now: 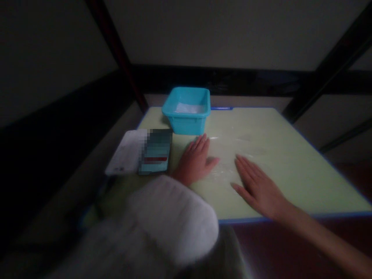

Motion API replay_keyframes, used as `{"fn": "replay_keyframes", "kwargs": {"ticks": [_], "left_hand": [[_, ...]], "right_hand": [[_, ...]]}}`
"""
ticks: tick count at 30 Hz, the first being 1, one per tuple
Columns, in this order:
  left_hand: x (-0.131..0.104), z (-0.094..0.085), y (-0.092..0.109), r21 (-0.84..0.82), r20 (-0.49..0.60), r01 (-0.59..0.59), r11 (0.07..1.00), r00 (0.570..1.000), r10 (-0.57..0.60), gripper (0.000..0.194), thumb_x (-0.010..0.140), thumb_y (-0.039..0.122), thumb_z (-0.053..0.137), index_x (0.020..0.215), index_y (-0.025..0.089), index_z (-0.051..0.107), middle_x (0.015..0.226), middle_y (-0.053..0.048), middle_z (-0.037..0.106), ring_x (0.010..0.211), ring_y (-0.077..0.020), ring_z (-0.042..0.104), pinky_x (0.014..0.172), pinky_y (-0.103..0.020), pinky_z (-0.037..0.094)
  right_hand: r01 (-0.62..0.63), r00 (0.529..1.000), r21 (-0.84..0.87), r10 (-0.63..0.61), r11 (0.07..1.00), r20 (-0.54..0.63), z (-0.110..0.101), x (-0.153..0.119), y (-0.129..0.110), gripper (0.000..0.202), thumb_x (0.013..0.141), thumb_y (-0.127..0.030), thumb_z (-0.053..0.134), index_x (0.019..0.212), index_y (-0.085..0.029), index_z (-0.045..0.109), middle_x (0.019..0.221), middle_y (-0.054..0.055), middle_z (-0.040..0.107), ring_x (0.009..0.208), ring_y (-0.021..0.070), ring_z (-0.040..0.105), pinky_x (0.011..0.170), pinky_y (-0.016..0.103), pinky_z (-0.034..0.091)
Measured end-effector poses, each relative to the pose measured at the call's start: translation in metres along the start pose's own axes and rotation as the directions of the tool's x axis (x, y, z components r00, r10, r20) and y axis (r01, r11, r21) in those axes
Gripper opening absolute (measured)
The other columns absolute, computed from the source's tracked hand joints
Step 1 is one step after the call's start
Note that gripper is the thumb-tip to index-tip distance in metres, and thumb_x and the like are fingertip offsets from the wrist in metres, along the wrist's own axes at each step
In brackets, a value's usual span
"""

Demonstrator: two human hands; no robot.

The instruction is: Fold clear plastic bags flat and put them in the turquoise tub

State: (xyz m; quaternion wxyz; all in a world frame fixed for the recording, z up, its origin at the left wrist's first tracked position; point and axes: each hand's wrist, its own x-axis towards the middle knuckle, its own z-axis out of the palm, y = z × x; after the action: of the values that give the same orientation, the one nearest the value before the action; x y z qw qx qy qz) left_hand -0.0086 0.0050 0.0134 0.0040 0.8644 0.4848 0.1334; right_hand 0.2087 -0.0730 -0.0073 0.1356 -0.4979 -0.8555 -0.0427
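Observation:
My left hand lies flat on the yellow-green table, its fingers stretched out just in front of a turquoise basket. Flat on the tabletop to the right is my right hand, thumb apart from the fingers. Neither hand holds anything. Between them a clear, shiny film or sheet seems to lie on the surface; its edges are hard to make out. Something white rests inside the basket.
Left of my left hand are a dark-edged phone-like device, partly pixelated, and a white sheet or pad. A blue pen-like stick lies along the far edge of the table.

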Motion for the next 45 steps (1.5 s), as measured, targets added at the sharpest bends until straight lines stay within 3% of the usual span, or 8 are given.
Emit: {"fn": "replay_keyframes", "kwargs": {"ticks": [5,8,17,23,34,45], "left_hand": [[0.001,0.004,0.043,-0.029,0.046,-0.182,0.983,0.982,0.183,0.058,0.095,0.041,0.029,0.138,0.003,0.031,0.149,-0.017,0.026,0.139,-0.0230,0.022,0.114,-0.036,0.019],[0.000,0.013,0.052,-0.024,0.081,-0.228,0.973,0.970,0.229,0.057,0.096,0.041,0.023,0.139,0.005,0.031,0.150,-0.013,0.028,0.139,-0.0215,0.023,0.114,-0.036,0.019],[-0.004,0.014,-0.001,0.036,0.041,-0.107,0.994,0.994,0.105,0.054,0.096,0.041,0.028,0.140,0.011,0.032,0.150,-0.011,0.028,0.139,-0.0215,0.024,0.113,-0.038,0.020],[-0.008,0.012,-0.022,0.060,0.025,-0.030,0.998,0.999,0.028,0.054,0.094,0.041,0.036,0.138,0.010,0.035,0.149,-0.012,0.031,0.138,-0.0234,0.027,0.112,-0.039,0.023],[-0.012,0.008,-0.020,0.075,0.061,-0.022,0.997,0.998,0.017,0.075,0.086,0.061,0.042,0.140,0.011,0.032,0.150,-0.015,0.027,0.138,-0.0312,0.023,0.111,-0.045,0.022],[-0.015,0.008,-0.018,0.068,0.086,-0.021,0.997,0.996,0.015,0.080,0.083,0.066,0.041,0.142,0.013,0.028,0.151,-0.014,0.023,0.139,-0.0346,0.019,0.111,-0.047,0.018]], "right_hand": [[0.008,1.000,-0.006,-0.008,1.000,0.026,0.002,0.000,0.001,0.071,0.093,-0.050,0.034,0.148,-0.010,0.012,0.150,0.016,0.023,0.138,0.0272,0.020,0.109,0.046,0.030],[0.008,0.999,-0.007,-0.007,1.000,0.035,0.003,0.000,0.002,0.072,0.093,-0.050,0.035,0.148,-0.009,0.013,0.150,0.017,0.023,0.138,0.0280,0.020,0.108,0.047,0.030],[0.002,1.000,-0.001,-0.002,1.000,0.000,0.001,0.000,0.001,0.073,0.093,-0.051,0.035,0.149,-0.015,0.006,0.151,0.014,0.024,0.137,0.0282,0.026,0.108,0.047,0.030],[0.004,1.000,-0.013,-0.004,1.000,-0.001,0.002,0.000,0.001,0.073,0.093,-0.052,0.033,0.149,-0.015,0.003,0.151,0.015,0.024,0.137,0.0271,0.024,0.109,0.046,0.029],[0.013,0.998,-0.024,-0.011,1.000,0.056,-0.003,-0.005,0.003,0.079,0.091,-0.056,0.036,0.149,-0.014,0.004,0.151,0.015,0.022,0.138,0.0269,0.021,0.109,0.045,0.029],[-0.008,0.993,-0.053,0.015,0.999,0.117,-0.014,-0.031,0.017,0.084,0.088,-0.058,0.041,0.149,-0.018,0.000,0.154,0.011,0.014,0.139,0.0280,0.018,0.110,0.047,0.028]]}}
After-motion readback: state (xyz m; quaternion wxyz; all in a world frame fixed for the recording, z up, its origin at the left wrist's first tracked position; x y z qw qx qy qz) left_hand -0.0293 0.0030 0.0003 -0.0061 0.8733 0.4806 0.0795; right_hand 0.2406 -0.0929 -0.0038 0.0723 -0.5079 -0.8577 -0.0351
